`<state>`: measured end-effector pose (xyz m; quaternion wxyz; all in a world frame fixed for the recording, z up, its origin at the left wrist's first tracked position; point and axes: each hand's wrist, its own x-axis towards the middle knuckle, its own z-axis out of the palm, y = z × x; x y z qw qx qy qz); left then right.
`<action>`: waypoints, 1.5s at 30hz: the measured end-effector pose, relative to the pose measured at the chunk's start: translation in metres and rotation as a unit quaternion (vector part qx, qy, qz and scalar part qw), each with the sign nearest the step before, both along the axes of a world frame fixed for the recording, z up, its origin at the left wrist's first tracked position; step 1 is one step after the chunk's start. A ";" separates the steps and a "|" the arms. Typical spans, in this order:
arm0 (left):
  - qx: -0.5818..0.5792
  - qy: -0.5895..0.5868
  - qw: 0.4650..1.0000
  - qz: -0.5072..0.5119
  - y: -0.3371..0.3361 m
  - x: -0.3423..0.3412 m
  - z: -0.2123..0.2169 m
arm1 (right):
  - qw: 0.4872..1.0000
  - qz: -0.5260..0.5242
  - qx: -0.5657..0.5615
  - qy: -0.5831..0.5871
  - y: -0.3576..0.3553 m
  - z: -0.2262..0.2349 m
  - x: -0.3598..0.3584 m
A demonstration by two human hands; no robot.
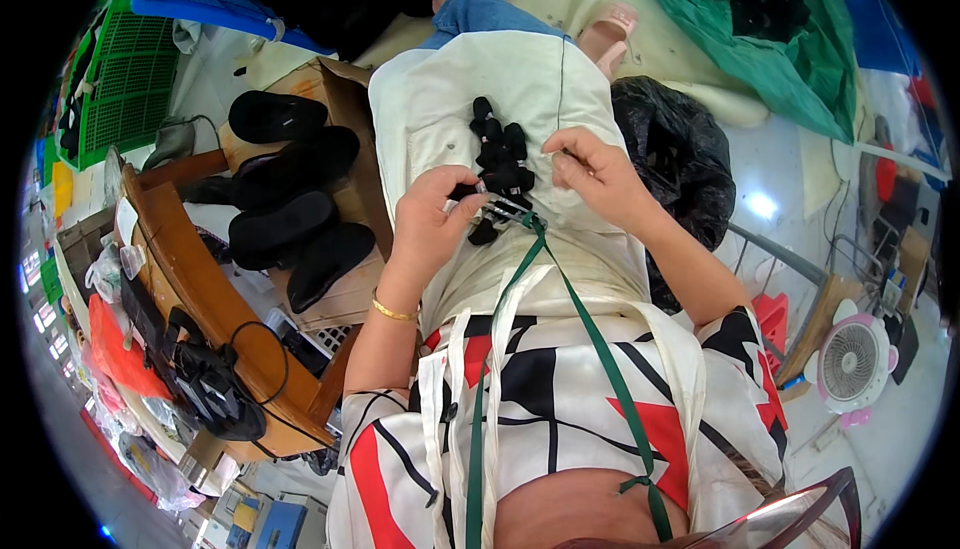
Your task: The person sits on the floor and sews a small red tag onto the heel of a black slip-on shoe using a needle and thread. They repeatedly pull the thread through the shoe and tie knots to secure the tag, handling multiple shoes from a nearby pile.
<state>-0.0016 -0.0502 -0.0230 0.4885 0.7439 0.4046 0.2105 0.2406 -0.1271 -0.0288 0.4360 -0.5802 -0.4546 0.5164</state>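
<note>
Apron (pixel 450 109): cream cloth over our lap, centre frame; we keep it flat as the work surface.
Soles (pixel 290 204): black, stacked on a cardboard box, left of centre.
Black pieces (pixel 498 154): small pile on the apron, between our hands.
Left hand (pixel 432 219): clamped on scissors (pixel 505 211); best kept low, blades clear of the green strap (pixel 580 319).
Right hand (pixel 590 174): fingers pinched together beside the pile; what they hold we cannot tell.

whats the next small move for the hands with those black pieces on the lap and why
Probably close the small metal snips on the black piece pinched by the left hand. The snips, hung on a green ribbon, already point at it, and the right hand steadies the cream apron beside the pile of small black pieces.
</note>
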 end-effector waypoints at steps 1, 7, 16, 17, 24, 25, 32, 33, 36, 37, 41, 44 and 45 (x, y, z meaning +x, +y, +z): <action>0.044 0.005 0.999 -0.024 0.000 0.002 0.004 | 0.994 0.021 0.081 -0.071 0.001 0.000 -0.003; 0.065 -0.019 0.996 -0.053 -0.007 0.008 0.009 | 0.886 0.091 0.330 -0.313 0.004 0.000 -0.028; -0.098 -0.091 0.989 -0.055 -0.013 -0.001 0.004 | 0.858 0.055 0.410 -0.304 -0.003 -0.003 -0.036; -0.095 -0.099 0.989 -0.059 -0.013 -0.002 0.005 | 0.859 0.052 0.414 -0.296 -0.003 -0.002 -0.036; -0.219 -0.145 0.965 -0.029 -0.017 -0.008 -0.002 | 0.969 0.032 0.189 -0.159 -0.015 0.011 -0.042; -0.200 -0.135 0.970 -0.035 -0.016 -0.008 -0.002 | 0.975 0.032 0.176 -0.136 -0.016 0.009 -0.039; 0.028 -0.063 0.990 -0.124 -0.005 -0.004 0.011 | 0.994 0.102 -0.022 0.030 0.000 0.024 -0.002; 0.048 -0.062 0.988 -0.134 -0.004 -0.003 0.013 | 0.990 0.141 -0.023 0.022 0.001 0.023 0.000; 0.096 -0.058 0.981 -0.156 -0.003 -0.003 0.014 | 0.969 0.242 -0.042 -0.005 0.007 0.032 0.005; 0.108 -0.055 0.979 -0.161 -0.003 -0.003 0.014 | 0.964 0.263 -0.040 -0.024 0.009 0.033 0.006; 0.136 -0.045 0.976 -0.165 -0.004 -0.003 0.016 | 0.948 0.310 -0.007 -0.070 0.012 0.032 0.007; 0.156 -0.040 0.971 -0.175 -0.003 -0.004 0.016 | 0.948 0.312 0.012 -0.067 0.013 0.031 0.007; 0.156 -0.043 0.971 -0.174 -0.003 -0.004 0.016 | 0.948 0.312 0.015 -0.064 0.013 0.031 0.007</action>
